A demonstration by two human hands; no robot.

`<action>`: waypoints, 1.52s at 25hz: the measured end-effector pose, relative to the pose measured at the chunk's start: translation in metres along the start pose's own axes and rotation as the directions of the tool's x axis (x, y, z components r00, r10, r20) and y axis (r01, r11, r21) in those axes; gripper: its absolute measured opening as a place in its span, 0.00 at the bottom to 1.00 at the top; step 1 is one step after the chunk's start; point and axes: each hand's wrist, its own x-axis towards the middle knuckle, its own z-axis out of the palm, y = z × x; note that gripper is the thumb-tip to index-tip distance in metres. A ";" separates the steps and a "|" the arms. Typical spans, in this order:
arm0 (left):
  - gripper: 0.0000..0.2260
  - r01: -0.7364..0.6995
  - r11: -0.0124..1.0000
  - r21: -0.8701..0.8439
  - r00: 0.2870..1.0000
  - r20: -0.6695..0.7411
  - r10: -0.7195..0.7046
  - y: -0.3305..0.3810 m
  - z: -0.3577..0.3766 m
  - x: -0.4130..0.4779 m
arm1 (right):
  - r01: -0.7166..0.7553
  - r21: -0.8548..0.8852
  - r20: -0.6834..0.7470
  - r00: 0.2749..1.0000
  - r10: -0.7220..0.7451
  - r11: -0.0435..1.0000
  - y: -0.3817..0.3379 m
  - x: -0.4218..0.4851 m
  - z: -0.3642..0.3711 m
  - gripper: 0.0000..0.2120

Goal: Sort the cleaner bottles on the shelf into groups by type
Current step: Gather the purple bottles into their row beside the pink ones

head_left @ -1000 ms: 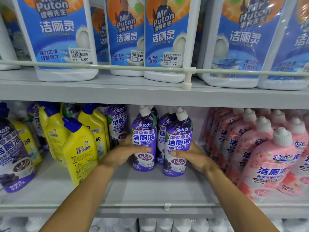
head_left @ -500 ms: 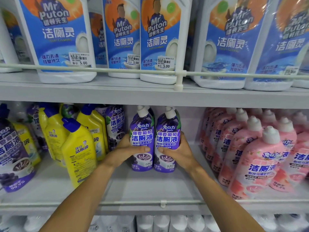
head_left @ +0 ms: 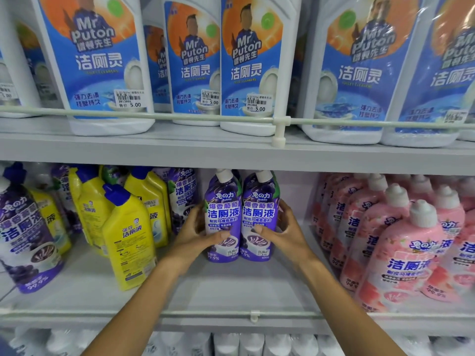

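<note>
Two purple grape-label cleaner bottles stand side by side, touching, mid-shelf. My left hand wraps the left purple bottle, thumb across its front. My right hand wraps the right purple bottle the same way. To their left stand several yellow bottles with blue caps, mixed with more purple bottles, and one large purple bottle at the far left. A packed group of pink bottles fills the right side.
The grey shelf board has bare floor in front of the held bottles and a low rail along its edge. Above, white-and-blue Mr Puton bottles sit behind a rail. White bottles show on the shelf below.
The right purple bottle has been pushed left until it stands flush against the left one. Both hands have stayed on the bottles; the camera has moved closer.
</note>
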 end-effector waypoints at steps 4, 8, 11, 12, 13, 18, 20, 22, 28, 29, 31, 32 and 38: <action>0.29 0.003 0.998 -0.070 0.984 -0.179 -0.016 -0.018 0.013 -0.015 | -0.024 0.037 -0.022 0.999 0.025 0.999 0.006 -0.004 -0.003 0.44; 0.26 0.005 0.999 -0.051 0.981 -0.192 -0.015 -0.013 0.019 -0.008 | -0.038 0.068 -0.032 0.999 0.040 0.997 0.004 -0.005 0.004 0.35; 0.29 0.014 1.000 0.019 0.985 -0.172 -0.010 -0.010 0.012 -0.002 | -0.034 0.066 -0.047 0.998 0.037 0.997 0.007 -0.003 0.007 0.33; 0.30 0.021 0.998 0.053 0.987 -0.160 -0.013 -0.011 0.010 0.000 | -0.037 0.050 -0.052 0.998 0.039 0.998 0.009 -0.002 0.007 0.33; 0.31 0.023 0.996 0.081 0.989 -0.145 -0.011 -0.011 0.007 0.001 | -0.037 0.035 -0.056 0.998 0.039 0.999 0.009 -0.001 0.007 0.33; 0.28 0.039 0.981 0.188 0.992 -0.128 -0.015 -0.006 0.002 0.008 | -0.016 -0.093 -0.058 0.998 0.011 0.996 0.011 0.006 0.001 0.37; 0.25 0.083 0.977 0.197 0.990 -0.126 -0.059 -0.005 0.004 0.011 | -0.059 -0.104 -0.059 0.997 0.053 0.993 0.017 0.003 0.002 0.38; 0.25 0.118 0.973 0.200 0.988 -0.126 -0.094 -0.005 0.004 0.013 | -0.086 -0.149 -0.065 0.995 0.077 0.985 0.022 0.001 0.005 0.38; 0.22 0.140 0.978 0.153 0.987 -0.099 -0.126 -0.001 0.003 0.019 | -0.083 -0.190 -0.100 0.993 0.064 0.978 0.026 0.011 0.008 0.33; 0.22 0.140 0.978 0.154 0.988 -0.093 -0.126 0.000 0.003 0.021 | -0.073 -0.191 -0.095 0.994 0.056 0.979 0.024 0.012 0.009 0.33; 0.22 0.151 0.975 0.162 0.986 -0.093 -0.137 0.000 0.003 0.025 | -0.053 -0.200 -0.060 0.997 0.042 0.978 0.022 0.016 0.007 0.35; 0.23 0.158 0.973 0.165 0.985 -0.096 -0.144 0.000 0.002 0.027 | -0.045 -0.205 -0.030 0.999 0.040 0.978 0.020 0.018 0.005 0.37; 0.23 0.151 0.972 0.177 0.987 -0.074 -0.140 0.005 0.004 0.039 | -0.046 -0.300 0.076 0.995 0.072 0.953 0.010 0.044 -0.002 0.44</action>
